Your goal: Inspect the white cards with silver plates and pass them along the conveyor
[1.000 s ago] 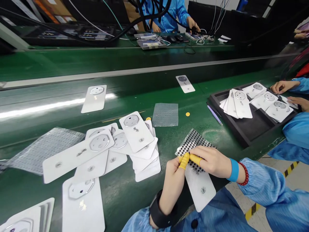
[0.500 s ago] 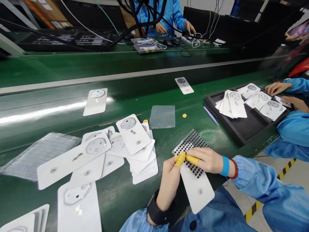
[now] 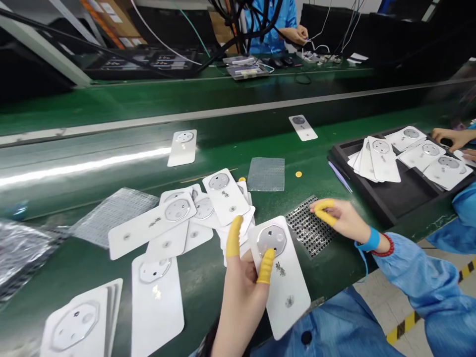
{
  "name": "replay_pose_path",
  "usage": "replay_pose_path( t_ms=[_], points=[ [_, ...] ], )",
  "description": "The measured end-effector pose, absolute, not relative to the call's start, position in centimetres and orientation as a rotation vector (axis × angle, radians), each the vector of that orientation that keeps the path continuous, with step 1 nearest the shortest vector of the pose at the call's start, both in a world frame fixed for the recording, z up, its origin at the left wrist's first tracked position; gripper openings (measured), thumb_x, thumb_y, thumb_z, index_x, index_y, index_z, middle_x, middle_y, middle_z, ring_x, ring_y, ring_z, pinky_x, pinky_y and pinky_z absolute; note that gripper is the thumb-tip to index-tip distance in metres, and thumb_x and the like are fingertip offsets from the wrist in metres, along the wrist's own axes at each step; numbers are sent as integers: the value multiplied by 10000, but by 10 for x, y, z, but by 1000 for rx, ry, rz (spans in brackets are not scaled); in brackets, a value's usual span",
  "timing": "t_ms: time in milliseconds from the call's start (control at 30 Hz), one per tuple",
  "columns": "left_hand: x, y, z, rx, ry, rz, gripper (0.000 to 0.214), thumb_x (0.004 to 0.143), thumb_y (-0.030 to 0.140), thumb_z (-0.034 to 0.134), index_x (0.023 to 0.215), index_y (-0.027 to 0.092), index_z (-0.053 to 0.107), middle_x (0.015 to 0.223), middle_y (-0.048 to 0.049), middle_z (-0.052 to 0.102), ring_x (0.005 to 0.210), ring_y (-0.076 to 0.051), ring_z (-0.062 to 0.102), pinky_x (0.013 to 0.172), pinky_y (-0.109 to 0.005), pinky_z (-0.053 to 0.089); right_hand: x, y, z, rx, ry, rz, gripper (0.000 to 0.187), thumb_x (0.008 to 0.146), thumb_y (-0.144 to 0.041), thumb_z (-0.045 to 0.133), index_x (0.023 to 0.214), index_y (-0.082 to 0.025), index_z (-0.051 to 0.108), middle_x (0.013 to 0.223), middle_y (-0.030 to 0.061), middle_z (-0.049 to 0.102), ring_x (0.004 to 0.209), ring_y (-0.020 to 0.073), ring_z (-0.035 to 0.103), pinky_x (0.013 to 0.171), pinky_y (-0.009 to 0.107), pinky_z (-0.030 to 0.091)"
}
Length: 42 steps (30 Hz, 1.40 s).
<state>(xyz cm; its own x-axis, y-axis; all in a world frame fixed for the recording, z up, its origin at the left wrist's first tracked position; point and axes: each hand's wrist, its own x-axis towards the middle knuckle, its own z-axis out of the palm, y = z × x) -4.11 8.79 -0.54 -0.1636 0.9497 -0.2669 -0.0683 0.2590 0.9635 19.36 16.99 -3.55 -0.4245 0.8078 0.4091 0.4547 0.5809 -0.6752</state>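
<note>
My left hand (image 3: 243, 277), with yellow finger cots on thumb and index finger, holds a white phone-shaped panel (image 3: 288, 282). Its thumb lies on the panel's grey octagonal area while the index finger points up, off the panel. To the right, a clear sheet of black adhesive dots (image 3: 310, 228) lies on the green bench. My right hand (image 3: 340, 218) is at that sheet's upper right corner, its yellow-covered thumb and index tips pinched together; what is between them is too small to make out. Several similar panels (image 3: 226, 198) lie overlapping just beyond my left hand.
A black tray (image 3: 405, 193) of panels stands at right, beside purple tweezers (image 3: 340, 176). A co-worker's hand (image 3: 453, 138) is at its far end. Bubble wrap (image 3: 111, 218), a clear textured sheet (image 3: 266, 174) and more panels (image 3: 158, 307) lie around. Another person (image 3: 273, 29) works across the bench.
My hands have moved apart. The dot sheet, earlier over the panel between both hands, now lies on the bench; my left hand holds the panel, and my right is at the sheet.
</note>
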Motion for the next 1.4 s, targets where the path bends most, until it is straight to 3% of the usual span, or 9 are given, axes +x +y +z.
replay_pose_path(
  t_ms=[33,67,167,267,700,833,967,1100,1400],
  points=[
    [-39,81,-2,875,1401,1165,1004,765,396,729,1532,253,98,748,7,754,617,-190,697,562,-267,572,191,168,-26,-1017,-2010,656,165,967,-226,494,949,-130,626,974,111,726,883,163,728,758,275,617],
    [-36,76,2,854,1393,1175,1002,766,393,734,1533,250,104,705,19,752,566,-179,687,524,-250,568,187,164,-16,-1021,-1946,695,142,957,-217,515,938,-136,630,995,110,716,913,166,718,784,292,612],
    [-22,69,15,806,1434,1156,620,721,390,773,1271,171,587,736,-29,777,601,-180,712,543,-221,584,167,145,13,-886,-1891,734,68,907,-143,593,943,-153,649,1020,97,683,946,165,674,817,330,590],
    [-9,67,27,819,1472,1145,339,679,355,803,957,167,751,718,-24,777,631,-180,722,558,-194,582,147,127,27,-653,-2009,587,123,908,-99,577,1012,-130,637,1005,115,665,946,177,632,828,370,564],
    [-7,64,25,1034,1319,1208,238,661,134,777,879,229,778,574,58,708,464,-104,638,471,-129,528,151,130,39,-623,-2169,707,119,909,-71,551,906,-146,643,920,87,656,864,163,616,747,363,562],
    [-5,63,31,1091,1429,1226,128,681,144,722,780,209,771,442,61,603,484,-146,657,481,-169,548,151,123,38,-657,-2149,617,144,910,-47,537,926,-128,655,939,90,658,900,158,618,870,398,561],
    [-5,62,36,1046,1433,1176,182,693,165,735,863,217,778,582,36,714,530,-148,690,539,-179,575,151,115,35,-745,-2058,567,96,921,-123,572,902,-135,666,913,65,662,856,128,644,951,374,555],
    [-7,60,35,990,1358,1112,238,729,202,741,965,222,766,687,20,764,607,-157,729,540,-154,571,151,110,31,-754,-2059,512,96,918,-118,572,941,-133,664,924,78,664,864,143,656,904,374,583],
    [-5,51,27,1154,1453,1129,115,709,170,725,814,200,761,535,48,691,481,-136,668,487,-170,551,151,109,36,-784,-2074,604,91,929,-140,569,929,-112,655,907,100,653,859,161,644,751,323,594]
  ],
)
